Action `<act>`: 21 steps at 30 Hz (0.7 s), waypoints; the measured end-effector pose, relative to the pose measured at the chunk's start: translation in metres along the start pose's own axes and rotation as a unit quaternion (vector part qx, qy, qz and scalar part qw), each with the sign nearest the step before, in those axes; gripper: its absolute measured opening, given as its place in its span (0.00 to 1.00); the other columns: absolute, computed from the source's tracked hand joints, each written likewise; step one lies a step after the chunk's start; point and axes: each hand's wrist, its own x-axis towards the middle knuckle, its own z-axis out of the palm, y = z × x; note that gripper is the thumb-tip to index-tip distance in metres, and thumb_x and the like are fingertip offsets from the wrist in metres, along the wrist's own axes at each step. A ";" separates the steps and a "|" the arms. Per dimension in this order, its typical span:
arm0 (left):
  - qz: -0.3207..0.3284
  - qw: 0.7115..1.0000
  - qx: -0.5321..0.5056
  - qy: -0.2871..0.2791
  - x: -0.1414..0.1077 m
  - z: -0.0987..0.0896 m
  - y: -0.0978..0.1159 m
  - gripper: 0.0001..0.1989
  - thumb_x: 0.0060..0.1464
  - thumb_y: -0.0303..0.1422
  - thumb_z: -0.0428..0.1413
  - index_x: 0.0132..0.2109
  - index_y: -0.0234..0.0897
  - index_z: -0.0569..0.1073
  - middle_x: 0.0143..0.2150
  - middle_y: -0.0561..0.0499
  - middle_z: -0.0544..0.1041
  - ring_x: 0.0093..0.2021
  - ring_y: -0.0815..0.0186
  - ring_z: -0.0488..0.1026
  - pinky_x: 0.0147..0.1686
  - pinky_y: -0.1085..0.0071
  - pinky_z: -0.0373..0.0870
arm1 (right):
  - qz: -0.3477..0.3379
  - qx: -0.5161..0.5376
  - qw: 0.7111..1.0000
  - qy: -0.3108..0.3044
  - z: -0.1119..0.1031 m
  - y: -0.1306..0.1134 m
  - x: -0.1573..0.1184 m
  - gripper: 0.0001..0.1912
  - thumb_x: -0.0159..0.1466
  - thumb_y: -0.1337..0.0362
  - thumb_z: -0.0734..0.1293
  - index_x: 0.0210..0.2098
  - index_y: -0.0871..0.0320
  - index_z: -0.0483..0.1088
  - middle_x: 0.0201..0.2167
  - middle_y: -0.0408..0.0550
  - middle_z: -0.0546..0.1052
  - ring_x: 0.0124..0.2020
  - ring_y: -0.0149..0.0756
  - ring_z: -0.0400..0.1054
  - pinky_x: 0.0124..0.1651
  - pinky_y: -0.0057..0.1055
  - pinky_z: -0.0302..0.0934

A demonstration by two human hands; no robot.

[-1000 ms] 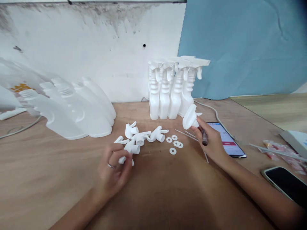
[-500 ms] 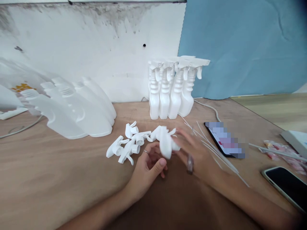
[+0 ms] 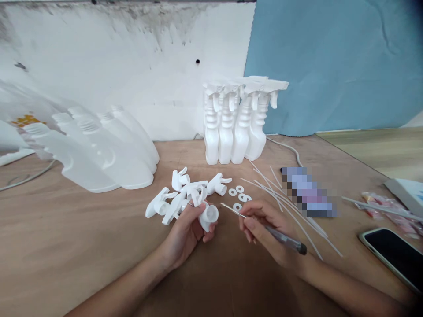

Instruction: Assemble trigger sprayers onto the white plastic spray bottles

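My left hand (image 3: 187, 226) is closed around a white trigger spray head (image 3: 209, 215), its round collar opening turned up toward me. In my right hand (image 3: 267, 224) is a slim screwdriver (image 3: 284, 240) with a clear, dark-ended handle. The screwdriver's thin metal tip points left, a short gap from the collar. Beyond the tip lie several flat white ring washers (image 3: 232, 192). More white spray heads (image 3: 160, 203) lie in a loose pile just behind my left hand, which partly hides them. Several thin white tubes (image 3: 287, 198) lie behind and beside my right hand.
White spray bottles with heads fitted (image 3: 226, 141) stand upright in a group at the back. Headless white bottles (image 3: 109, 163) lean together at left. To the right are a blurred-out phone (image 3: 307, 193), a dark-screened phone (image 3: 393, 255), a cable and small plastic packets (image 3: 390, 211).
The spray head has moved from between my hands into my left hand's grip, its collar now facing me. My right hand has drawn back, its screwdriver now pointing left. The washers have come into view.
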 end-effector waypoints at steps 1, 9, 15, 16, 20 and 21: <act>-0.003 1.000 0.008 0.002 0.000 0.000 -0.001 0.10 0.65 0.38 0.51 0.43 0.35 0.66 0.31 0.49 0.72 0.27 0.70 0.66 0.21 0.77 0.59 | 0.003 0.007 1.000 -0.017 0.002 -0.001 0.000 0.09 0.70 0.56 0.65 0.44 0.53 0.68 0.31 0.43 0.74 0.26 0.28 0.66 0.29 0.25 0.61; -0.008 0.997 0.075 0.016 0.001 0.000 -0.005 0.12 0.65 0.42 0.53 0.41 0.38 0.61 0.28 0.53 0.71 0.26 0.70 0.66 0.20 0.77 0.60 | -0.150 -0.239 0.959 -0.018 0.003 0.008 0.004 0.07 0.66 0.70 0.66 0.42 0.53 0.69 0.32 0.42 0.77 0.30 0.30 0.71 0.36 0.26 0.65; 0.018 0.989 0.147 -0.007 0.000 -0.003 -0.014 0.14 0.64 0.44 0.53 0.42 0.40 0.58 0.29 0.55 0.72 0.26 0.71 0.65 0.20 0.78 0.60 | -0.212 -0.268 0.940 0.001 0.006 0.007 0.001 0.07 0.67 0.71 0.65 0.33 0.55 0.65 0.32 0.42 0.79 0.29 0.29 0.73 0.36 0.25 0.66; 0.018 0.987 0.161 -0.013 0.000 -0.004 -0.015 0.14 0.65 0.44 0.52 0.42 0.40 0.58 0.29 0.55 0.71 0.26 0.72 0.65 0.20 0.78 0.60 | -0.187 -0.246 0.951 0.011 0.009 0.007 0.001 0.08 0.68 0.70 0.64 0.32 0.55 0.66 0.30 0.42 0.78 0.28 0.29 0.73 0.35 0.26 0.66; 0.015 0.983 0.181 -0.005 -0.001 -0.005 -0.016 0.15 0.64 0.45 0.53 0.43 0.41 0.58 0.30 0.57 0.71 0.26 0.72 0.65 0.20 0.78 0.59 | -0.041 -0.018 0.997 0.069 0.024 0.006 0.002 0.14 0.71 0.62 0.63 0.28 0.56 0.64 0.27 0.44 0.77 0.24 0.31 0.73 0.29 0.28 0.68; 0.012 0.984 0.175 0.004 -0.001 -0.005 -0.015 0.15 0.64 0.45 0.53 0.43 0.41 0.58 0.30 0.57 0.71 0.25 0.72 0.64 0.20 0.79 0.58 | -0.019 0.041 0.996 0.072 0.027 0.006 0.003 0.15 0.70 0.60 0.63 0.27 0.56 0.63 0.27 0.44 0.77 0.25 0.31 0.73 0.29 0.29 0.70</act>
